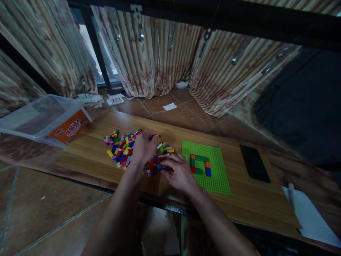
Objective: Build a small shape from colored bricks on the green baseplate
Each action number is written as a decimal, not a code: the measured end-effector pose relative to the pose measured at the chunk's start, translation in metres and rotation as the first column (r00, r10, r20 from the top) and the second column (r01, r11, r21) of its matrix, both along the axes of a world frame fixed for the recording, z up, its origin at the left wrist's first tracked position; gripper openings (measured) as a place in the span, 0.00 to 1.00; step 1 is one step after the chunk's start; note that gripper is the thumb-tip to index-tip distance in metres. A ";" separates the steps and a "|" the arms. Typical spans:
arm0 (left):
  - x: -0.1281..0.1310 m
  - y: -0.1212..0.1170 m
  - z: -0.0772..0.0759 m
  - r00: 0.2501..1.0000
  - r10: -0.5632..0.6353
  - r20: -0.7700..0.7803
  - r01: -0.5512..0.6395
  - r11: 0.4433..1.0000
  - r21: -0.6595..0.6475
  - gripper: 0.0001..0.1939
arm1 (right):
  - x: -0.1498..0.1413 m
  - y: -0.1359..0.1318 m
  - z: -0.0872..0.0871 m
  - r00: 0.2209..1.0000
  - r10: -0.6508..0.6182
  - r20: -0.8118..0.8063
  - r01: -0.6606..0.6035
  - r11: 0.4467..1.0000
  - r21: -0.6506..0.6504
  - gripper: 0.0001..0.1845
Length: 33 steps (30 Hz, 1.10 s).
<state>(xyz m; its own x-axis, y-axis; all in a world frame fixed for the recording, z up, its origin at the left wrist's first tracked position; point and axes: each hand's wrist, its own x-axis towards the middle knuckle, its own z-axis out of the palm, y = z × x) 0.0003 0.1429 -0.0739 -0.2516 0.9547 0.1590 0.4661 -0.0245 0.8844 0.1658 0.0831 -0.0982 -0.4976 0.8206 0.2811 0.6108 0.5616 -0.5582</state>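
A heap of small, many-coloured toy bricks [124, 151] lies on the wooden table. Over its right part is my left hand [144, 145], fingers bent and drawn toward the thumb; what they may hold is hidden. My right hand [179, 173] reaches into the heap's right edge, thumb and fingertips closed about a small blue brick [164, 166]. Just right of that hand lies a bright green baseplate [218, 177]. On it, green, orange, red and blue bricks form a squarish outline [201, 158] with a gap along its near side.
A clear plastic box [34, 122] with an orange label stands at the table's left end. A black phone [255, 163] lies right of the baseplate. White paper [314, 217] is at the right end. Papers [115, 100] lie on the tiled floor before the curtains [170, 60].
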 end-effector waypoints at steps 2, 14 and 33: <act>0.000 -0.001 0.001 1.000 -0.001 0.005 0.001 1.000 -0.010 0.11 | -0.001 -0.003 -0.002 0.999 0.012 0.052 -0.013 1.000 0.012 0.11; 0.001 -0.002 0.002 0.999 -0.029 0.040 0.030 0.999 -0.030 0.10 | -0.015 -0.012 -0.014 0.988 0.000 0.156 -0.012 0.997 0.075 0.08; 0.041 -0.016 0.002 0.874 -0.454 0.174 0.464 0.886 -0.020 0.10 | 0.076 0.014 0.027 0.417 -0.657 -0.628 0.113 0.723 -0.682 0.15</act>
